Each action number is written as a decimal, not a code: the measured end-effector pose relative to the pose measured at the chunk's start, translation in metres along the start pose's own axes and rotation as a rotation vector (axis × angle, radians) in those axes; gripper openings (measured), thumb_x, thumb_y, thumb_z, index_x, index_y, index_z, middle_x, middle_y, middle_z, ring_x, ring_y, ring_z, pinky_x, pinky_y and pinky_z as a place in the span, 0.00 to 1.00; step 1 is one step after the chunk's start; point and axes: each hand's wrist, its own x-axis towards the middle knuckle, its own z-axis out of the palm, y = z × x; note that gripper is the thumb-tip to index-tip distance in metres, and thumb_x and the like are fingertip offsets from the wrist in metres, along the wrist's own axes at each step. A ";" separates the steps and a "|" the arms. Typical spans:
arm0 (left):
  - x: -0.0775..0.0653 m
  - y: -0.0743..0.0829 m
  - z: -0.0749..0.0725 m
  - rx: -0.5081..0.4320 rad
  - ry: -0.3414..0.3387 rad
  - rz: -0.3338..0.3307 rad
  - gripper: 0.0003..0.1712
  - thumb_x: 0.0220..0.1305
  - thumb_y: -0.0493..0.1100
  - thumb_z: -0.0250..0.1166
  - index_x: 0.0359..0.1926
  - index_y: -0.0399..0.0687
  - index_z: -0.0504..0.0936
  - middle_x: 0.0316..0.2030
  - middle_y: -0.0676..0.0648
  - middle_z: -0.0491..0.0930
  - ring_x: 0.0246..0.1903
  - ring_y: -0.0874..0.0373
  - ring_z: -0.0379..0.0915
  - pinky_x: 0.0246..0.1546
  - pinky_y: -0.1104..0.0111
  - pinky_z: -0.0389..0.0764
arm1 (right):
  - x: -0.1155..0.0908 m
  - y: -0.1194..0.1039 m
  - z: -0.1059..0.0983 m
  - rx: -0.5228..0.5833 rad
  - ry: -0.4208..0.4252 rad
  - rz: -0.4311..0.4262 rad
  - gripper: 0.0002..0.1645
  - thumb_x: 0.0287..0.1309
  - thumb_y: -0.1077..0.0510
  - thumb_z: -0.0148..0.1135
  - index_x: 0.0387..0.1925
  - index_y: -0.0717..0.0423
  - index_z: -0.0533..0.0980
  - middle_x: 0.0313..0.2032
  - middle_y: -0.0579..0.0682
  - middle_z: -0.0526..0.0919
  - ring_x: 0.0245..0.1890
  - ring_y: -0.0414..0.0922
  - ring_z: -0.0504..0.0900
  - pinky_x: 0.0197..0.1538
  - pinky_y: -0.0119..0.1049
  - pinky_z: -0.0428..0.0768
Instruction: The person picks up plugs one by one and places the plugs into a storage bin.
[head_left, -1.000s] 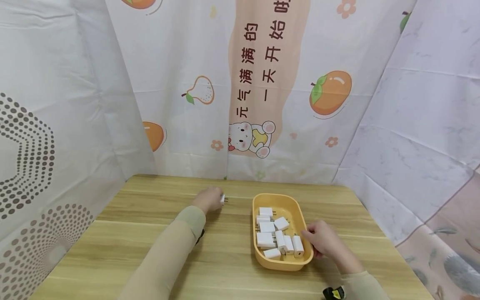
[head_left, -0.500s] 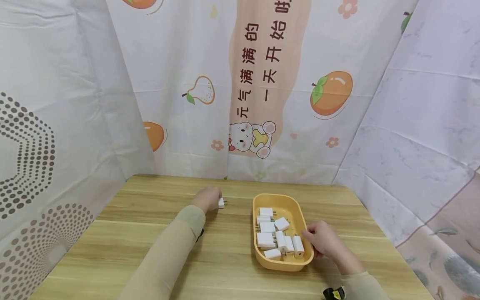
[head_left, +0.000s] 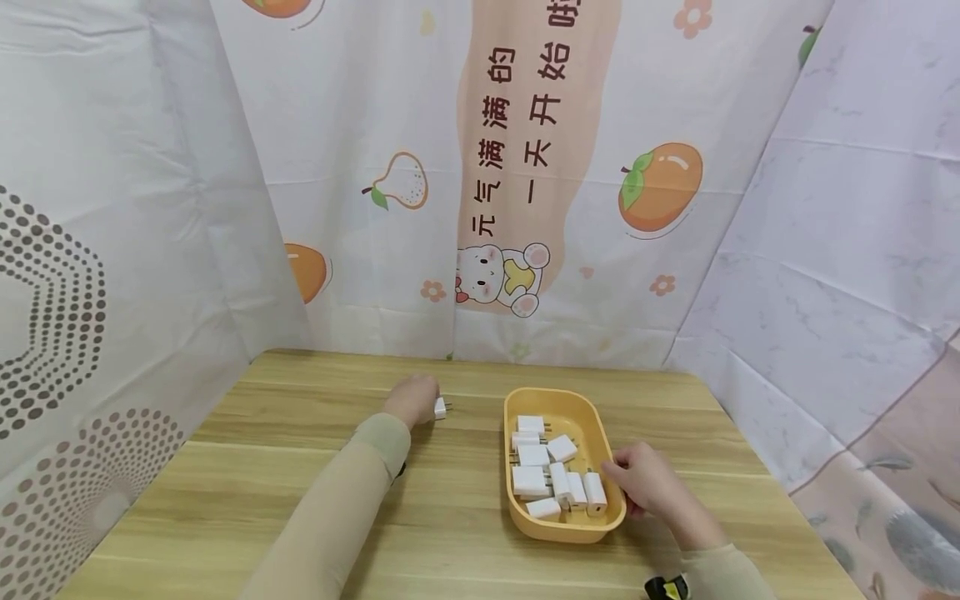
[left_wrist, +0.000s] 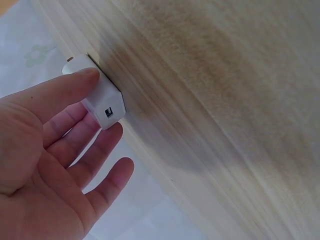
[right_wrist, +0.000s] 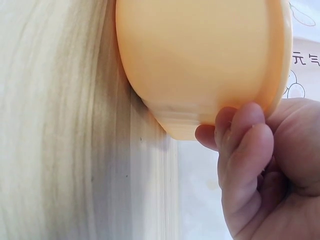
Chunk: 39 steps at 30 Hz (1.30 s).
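Note:
A white charger plug (left_wrist: 102, 97) with two prongs lies against the tabletop. My left hand (head_left: 414, 400) pinches it, thumb on one side and fingers on the other; its small port faces the left wrist camera. In the head view only the prong end of this plug shows past the hand. To the right stands a yellow-orange plastic basket (head_left: 600, 433) holding several white charger plugs (head_left: 534, 455). My right hand (head_left: 647, 482) grips the basket's right rim near its front corner. In the right wrist view, curled fingers press the basket's outer wall, and the thumb is mostly hidden.
Both things rest on a wood-grain table (head_left: 450, 517). A printed curtain (head_left: 375, 267) hangs behind the table's far edge, and more cloth hangs at the left and right sides. Bare tabletop lies between the left hand and the basket.
My left hand has shifted slightly left and toward me, lowering the charger plug onto the table. The right hand and the basket have stayed in place.

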 end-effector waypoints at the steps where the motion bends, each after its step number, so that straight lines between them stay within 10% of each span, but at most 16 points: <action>1: -0.001 0.000 0.000 -0.004 -0.004 -0.003 0.05 0.62 0.30 0.69 0.36 0.44 0.86 0.30 0.49 0.80 0.30 0.53 0.74 0.37 0.60 0.79 | 0.000 0.000 0.000 0.000 0.001 0.002 0.20 0.69 0.59 0.60 0.18 0.55 0.76 0.07 0.48 0.72 0.06 0.42 0.73 0.12 0.38 0.76; 31: -0.007 -0.019 -0.001 -0.185 -0.037 0.024 0.13 0.55 0.40 0.78 0.42 0.47 0.86 0.37 0.51 0.82 0.35 0.55 0.75 0.42 0.58 0.78 | -0.002 0.001 0.002 0.017 -0.016 -0.011 0.20 0.69 0.59 0.61 0.18 0.54 0.76 0.07 0.47 0.73 0.06 0.41 0.73 0.12 0.38 0.76; 39: -0.008 -0.016 -0.010 -0.246 0.050 0.091 0.17 0.60 0.48 0.76 0.47 0.49 0.86 0.40 0.52 0.83 0.37 0.57 0.75 0.42 0.59 0.79 | -0.001 0.003 -0.001 0.037 -0.022 -0.053 0.20 0.68 0.60 0.60 0.17 0.55 0.75 0.07 0.47 0.72 0.05 0.40 0.72 0.11 0.38 0.75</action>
